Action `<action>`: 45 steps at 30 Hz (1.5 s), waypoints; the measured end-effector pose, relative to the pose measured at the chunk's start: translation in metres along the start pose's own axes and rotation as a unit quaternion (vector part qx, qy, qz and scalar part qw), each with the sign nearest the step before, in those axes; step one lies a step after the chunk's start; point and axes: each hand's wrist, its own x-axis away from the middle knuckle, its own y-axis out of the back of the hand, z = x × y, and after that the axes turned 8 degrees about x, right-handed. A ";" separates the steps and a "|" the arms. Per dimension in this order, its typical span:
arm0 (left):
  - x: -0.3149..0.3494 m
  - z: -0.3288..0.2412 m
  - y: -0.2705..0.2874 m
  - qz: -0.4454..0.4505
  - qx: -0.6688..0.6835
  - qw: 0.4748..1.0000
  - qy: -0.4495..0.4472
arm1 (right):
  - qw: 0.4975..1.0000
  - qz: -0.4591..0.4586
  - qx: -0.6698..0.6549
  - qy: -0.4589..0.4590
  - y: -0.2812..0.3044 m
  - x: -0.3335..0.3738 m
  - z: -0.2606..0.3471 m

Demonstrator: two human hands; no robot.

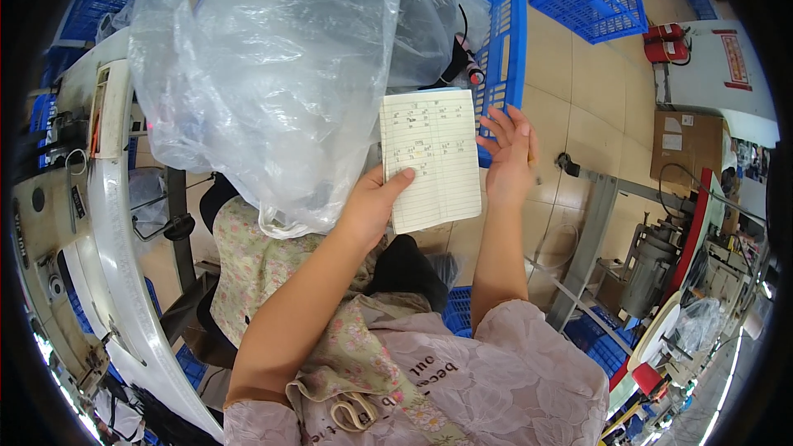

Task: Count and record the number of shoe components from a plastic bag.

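Cream-paged, the notebook point(442, 194) sits in the grip of the left hand point(372, 204), just beside the clear plastic bag point(281, 74)! Entries look done up top, lower lines blank. The right hand point(510, 161) hovers alongside, loosely curled; whether its grip has anything, I can't tell.

Cream lined notebook point(436, 161), blue basket point(515, 33)

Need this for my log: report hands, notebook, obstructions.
Left hand gripping notebook, written side up. Right hand alongside, grip unclear. Left thumb over its left edge.
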 end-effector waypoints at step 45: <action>0.100 -0.064 -0.009 0.237 0.224 0.941 -0.091 | 0.795 0.563 -0.215 -0.058 -0.055 0.104 0.052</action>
